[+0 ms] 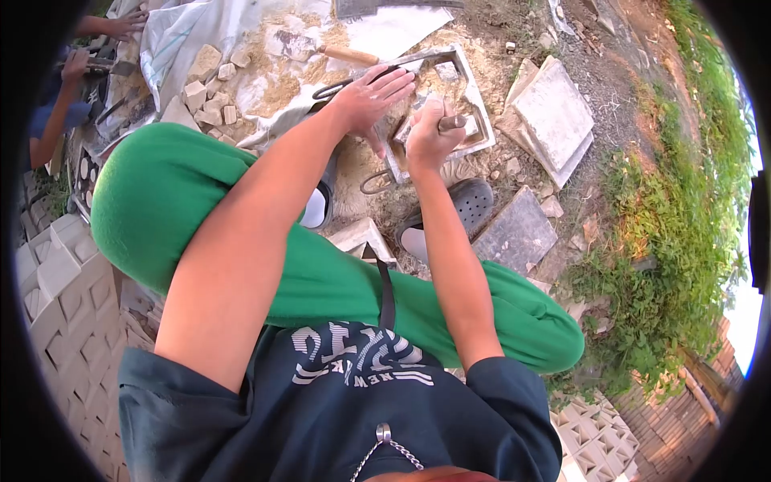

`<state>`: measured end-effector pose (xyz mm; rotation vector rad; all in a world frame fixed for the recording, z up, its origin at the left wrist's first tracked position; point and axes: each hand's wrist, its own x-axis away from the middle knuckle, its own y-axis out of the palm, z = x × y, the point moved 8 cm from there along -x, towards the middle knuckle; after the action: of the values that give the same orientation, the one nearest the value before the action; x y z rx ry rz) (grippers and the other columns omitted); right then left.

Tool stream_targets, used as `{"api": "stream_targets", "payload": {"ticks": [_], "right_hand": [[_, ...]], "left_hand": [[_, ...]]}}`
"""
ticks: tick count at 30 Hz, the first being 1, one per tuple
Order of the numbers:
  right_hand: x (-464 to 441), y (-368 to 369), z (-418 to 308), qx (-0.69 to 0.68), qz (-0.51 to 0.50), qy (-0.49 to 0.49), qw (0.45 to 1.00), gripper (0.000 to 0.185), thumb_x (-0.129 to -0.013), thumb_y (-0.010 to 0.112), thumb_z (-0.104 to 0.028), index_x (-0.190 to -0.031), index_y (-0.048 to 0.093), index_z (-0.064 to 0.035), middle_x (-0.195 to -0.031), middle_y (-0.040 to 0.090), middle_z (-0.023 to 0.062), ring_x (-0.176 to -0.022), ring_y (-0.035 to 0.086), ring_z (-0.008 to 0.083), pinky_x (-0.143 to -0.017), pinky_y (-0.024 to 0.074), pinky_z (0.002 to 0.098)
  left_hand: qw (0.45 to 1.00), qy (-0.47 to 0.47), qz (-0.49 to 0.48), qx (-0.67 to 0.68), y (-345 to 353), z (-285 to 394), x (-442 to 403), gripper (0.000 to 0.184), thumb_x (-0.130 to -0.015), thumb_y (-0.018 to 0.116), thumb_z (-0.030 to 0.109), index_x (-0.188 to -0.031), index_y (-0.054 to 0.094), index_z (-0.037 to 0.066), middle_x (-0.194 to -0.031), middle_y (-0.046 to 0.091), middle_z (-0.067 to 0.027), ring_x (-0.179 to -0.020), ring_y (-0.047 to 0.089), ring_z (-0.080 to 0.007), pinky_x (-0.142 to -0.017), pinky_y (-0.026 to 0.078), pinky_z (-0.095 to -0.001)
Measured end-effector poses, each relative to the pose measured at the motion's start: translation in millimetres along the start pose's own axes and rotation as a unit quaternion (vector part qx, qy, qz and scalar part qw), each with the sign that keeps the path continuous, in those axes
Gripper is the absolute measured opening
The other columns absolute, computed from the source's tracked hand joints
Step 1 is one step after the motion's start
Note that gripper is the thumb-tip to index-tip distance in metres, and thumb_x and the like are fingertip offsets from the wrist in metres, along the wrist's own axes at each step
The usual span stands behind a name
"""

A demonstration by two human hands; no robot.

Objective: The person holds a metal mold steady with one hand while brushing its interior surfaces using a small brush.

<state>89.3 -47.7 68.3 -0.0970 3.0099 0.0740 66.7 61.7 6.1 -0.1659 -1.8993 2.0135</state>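
Spreading the left hand (371, 98) at the left side of the white-crusted, rectangular metal-looking frame (480, 103) on the ground; clenching the right hand (430, 143) around a brown wooden handle (455, 122) above it, hiding the tool's working end. Possibly risking scraped knuckles by slipping against the raised rim; finding more open room rightward, toward the pale stone slabs (554, 112).
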Motion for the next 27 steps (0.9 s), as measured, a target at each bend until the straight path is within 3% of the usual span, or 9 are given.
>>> {"api": "stream_targets", "payload": {"ticks": [3, 7, 12, 14, 16, 19, 21, 23, 27], "right_hand": [[-19, -6, -8, -0.102, 0.007, 0.091, 0.991, 0.041, -0.095, 0.049, -0.013, -0.056, 0.037, -0.008, -0.052, 0.04, -0.0043, -0.043, 0.035, 0.0047, -0.041, 0.0266, 0.0243], [-29, -9, -59, -0.128, 0.021, 0.037, 0.991, 0.04, -0.091, 0.048, -0.008, -0.054, 0.035, -0.0094, -0.05, 0.039, -0.0021, -0.042, 0.035, 0.0044, -0.038, 0.0265, 0.0246], [-13, -21, -9, -0.122, 0.032, 0.035, 0.991, 0.04, -0.089, 0.048, -0.009, -0.053, 0.032, -0.011, -0.045, 0.035, -0.0018, -0.039, 0.03, 0.0058, -0.037, 0.0261, 0.0252], [-15, -31, 15, -0.21, 0.093, 0.106, 0.968, 0.04, -0.088, 0.048, -0.008, -0.052, 0.032, -0.011, -0.044, 0.034, -0.0011, -0.037, 0.029, 0.0074, -0.036, 0.0262, 0.0255], [-22, -36, 2, -0.213, 0.081, 0.123, 0.966, 0.038, -0.087, 0.047, -0.007, -0.052, 0.032, -0.0098, -0.045, 0.035, -0.0003, -0.037, 0.031, 0.0087, -0.036, 0.0255, 0.0258], [-27, -42, -41, -0.167, 0.095, 0.026, 0.981, 0.038, -0.088, 0.047, -0.01, -0.052, 0.033, -0.0088, -0.045, 0.037, 0.0009, -0.037, 0.032, 0.0091, -0.037, 0.0244, 0.0255], [-25, -39, -50, -0.183, 0.094, 0.043, 0.978, 0.038, -0.089, 0.047, -0.011, -0.053, 0.034, -0.0088, -0.045, 0.038, 0.0013, -0.037, 0.033, 0.0091, -0.037, 0.0249, 0.0254], [-20, -33, -41, -0.17, 0.061, 0.019, 0.983, 0.037, -0.09, 0.048, -0.013, -0.054, 0.037, -0.0084, -0.047, 0.043, 0.0028, -0.038, 0.036, 0.0087, -0.037, 0.0284, 0.0253], [-5, -24, 8, -0.127, 0.094, 0.06, 0.986, 0.037, -0.091, 0.049, -0.012, -0.056, 0.038, -0.0071, -0.049, 0.043, 0.0015, -0.041, 0.035, 0.0068, -0.038, 0.0317, 0.027]], "left_hand": [[1.0, 0.002, 0.001, 0.023, 1, 4, 3, 0.144, -0.043, 0.069, 0.082, -0.151, 0.019, 0.001, -0.159, 0.019, -0.0118, -0.149, 0.013, -0.0237, -0.122, 0.006, -0.0427], [0.998, 0.005, 0.032, 0.053, 2, 4, 4, 0.146, -0.038, 0.076, 0.072, -0.151, 0.018, 0.0, -0.159, 0.019, -0.0112, -0.148, 0.014, -0.0237, -0.122, 0.008, -0.0436], [0.999, 0.002, 0.014, 0.029, 1, 5, 5, 0.146, -0.04, 0.072, 0.077, -0.152, 0.018, 0.001, -0.159, 0.019, -0.011, -0.148, 0.014, -0.0234, -0.122, 0.008, -0.0436], [1.0, 0.002, 0.013, 0.009, 0, 1, 1, 0.146, -0.041, 0.069, 0.081, -0.152, 0.018, 0.002, -0.16, 0.019, -0.0107, -0.149, 0.013, -0.0231, -0.122, 0.007, -0.0433], [0.998, 0.006, 0.021, 0.053, 1, 4, 2, 0.145, -0.04, 0.075, 0.074, -0.152, 0.016, 0.002, -0.159, 0.018, -0.0104, -0.148, 0.013, -0.0232, -0.122, 0.007, -0.0433], [0.999, 0.001, 0.008, 0.05, 3, 4, 3, 0.145, -0.04, 0.074, 0.075, -0.152, 0.016, 0.002, -0.16, 0.018, -0.0101, -0.149, 0.012, -0.023, -0.122, 0.007, -0.0434], [0.999, -0.001, 0.003, 0.048, 3, 4, 1, 0.147, -0.04, 0.074, 0.076, -0.152, 0.015, 0.002, -0.16, 0.017, -0.0101, -0.149, 0.011, -0.0233, -0.122, 0.006, -0.0437], [1.0, -0.002, -0.002, 0.029, 3, 4, 0, 0.147, -0.04, 0.072, 0.078, -0.152, 0.016, 0.003, -0.16, 0.018, -0.0096, -0.149, 0.012, -0.0225, -0.122, 0.007, -0.0437], [1.0, -0.005, -0.009, 0.01, 5, 4, -1, 0.147, -0.04, 0.07, 0.081, -0.152, 0.016, 0.003, -0.16, 0.018, -0.0092, -0.148, 0.013, -0.0217, -0.122, 0.007, -0.0436]]}}
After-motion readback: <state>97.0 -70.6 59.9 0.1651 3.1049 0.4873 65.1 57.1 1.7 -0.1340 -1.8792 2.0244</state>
